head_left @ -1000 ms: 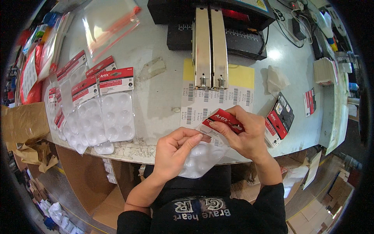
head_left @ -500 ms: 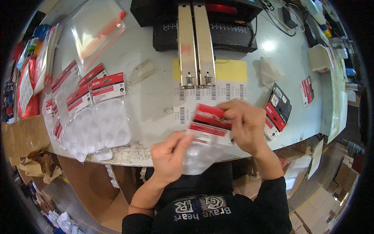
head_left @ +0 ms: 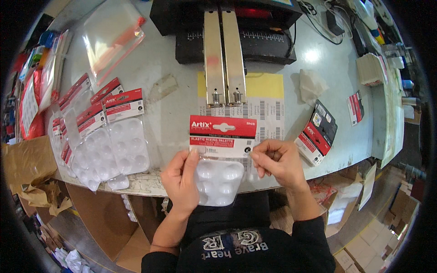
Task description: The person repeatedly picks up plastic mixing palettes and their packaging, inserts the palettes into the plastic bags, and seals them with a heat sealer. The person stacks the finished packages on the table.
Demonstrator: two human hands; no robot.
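Fingers (head_left: 191, 164) of the left hand (head_left: 180, 184) were closed on the lower left corner of a red, black and white header card (head_left: 223, 122), thumb in front. Thumb and forefinger of the right hand (head_left: 282, 161) were drawn narrowly together at the card's lower right corner, pinching it at the edge, with the other fingers loosely curled beneath. From the card hung a white palette (head_left: 221, 183) with round wells, just above the front edge of the desk (head_left: 175, 116) and before the person's dark shirt (head_left: 227, 252).

Beyond the hands, a sheet of barcode labels (head_left: 272, 113) with a yellow top band lay partly under two metal bars (head_left: 214, 61) that jutted from a black machine (head_left: 195, 49). To the left, more packaged palettes (head_left: 129, 145) lay overlapping in a pile, and clear bags (head_left: 107, 34) with red edging lay behind them. On the right stood or leaned a bundle of dark and red cards (head_left: 316, 136); I could not tell which. Near it were a crumpled translucent wrapper (head_left: 313, 86) and a smaller red and black card (head_left: 356, 109). Brown paper (head_left: 29, 161) showed at the far left.
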